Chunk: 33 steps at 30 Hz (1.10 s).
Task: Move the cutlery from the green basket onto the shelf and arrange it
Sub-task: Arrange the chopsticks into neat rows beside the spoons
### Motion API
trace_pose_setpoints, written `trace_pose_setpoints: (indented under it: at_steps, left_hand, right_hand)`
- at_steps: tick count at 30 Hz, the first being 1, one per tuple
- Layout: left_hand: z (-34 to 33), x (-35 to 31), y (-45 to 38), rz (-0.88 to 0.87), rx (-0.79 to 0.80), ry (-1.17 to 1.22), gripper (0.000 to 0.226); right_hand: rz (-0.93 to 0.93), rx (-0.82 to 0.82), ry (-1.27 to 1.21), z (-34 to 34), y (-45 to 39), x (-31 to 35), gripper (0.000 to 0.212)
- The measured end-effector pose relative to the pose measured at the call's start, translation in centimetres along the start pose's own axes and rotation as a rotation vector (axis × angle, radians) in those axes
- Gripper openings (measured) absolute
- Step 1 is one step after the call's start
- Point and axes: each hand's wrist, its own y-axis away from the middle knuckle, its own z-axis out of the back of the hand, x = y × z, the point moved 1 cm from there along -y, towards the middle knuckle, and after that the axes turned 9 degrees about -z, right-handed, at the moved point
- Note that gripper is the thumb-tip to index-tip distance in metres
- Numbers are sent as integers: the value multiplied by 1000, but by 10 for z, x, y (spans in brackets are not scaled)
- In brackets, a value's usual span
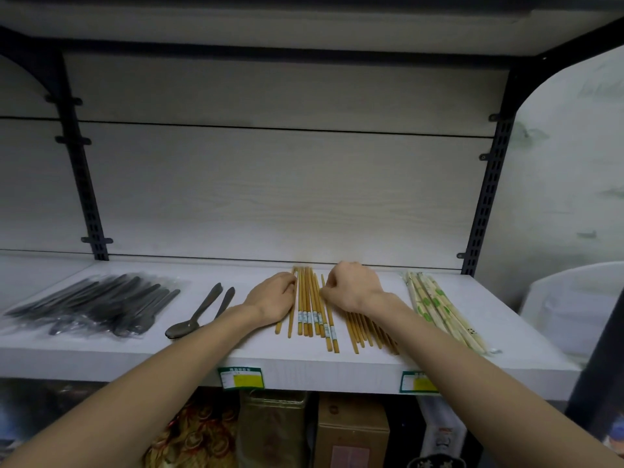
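On the shelf, left to right: bagged cutlery, two spoons, loose chopsticks, wrapped chopsticks. Left hand touches the loose row's left edge; right hand rests on its right part. Boxes sit below the shelf.

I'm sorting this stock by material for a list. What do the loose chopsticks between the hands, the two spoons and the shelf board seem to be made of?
Loose chopsticks: likely bamboo or wood, matte tan, with small paper bands. Two spoons: apparently metal, grey with a dull sheen, probably stainless steel. Shelf board: looks like laminated board with a pale printed wood grain; its core is not visible.
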Motion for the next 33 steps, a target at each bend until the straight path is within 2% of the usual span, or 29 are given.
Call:
trace_pose_setpoints:
  at_steps: [2,6,10,20,33]
  left_hand:
    - [0,2,-1,15,-25,43,38]
    - [1,6,-1,58,-78,113,38]
    - [-1,6,1,55,-87,79,37]
    - [1,2,4,62,-94,56,43]
    - [-1,5,3,68,-97,71,35]
  right_hand:
    - [-42,78,48,1,-6,9,33]
    - [-121,209,-41,3,-21,18,46]
    - [-158,295,-90,4,-23,26,47]
    - [-243,361,-164,4,-24,35,40]
    - [-302,412,-223,-2,-29,43,45]
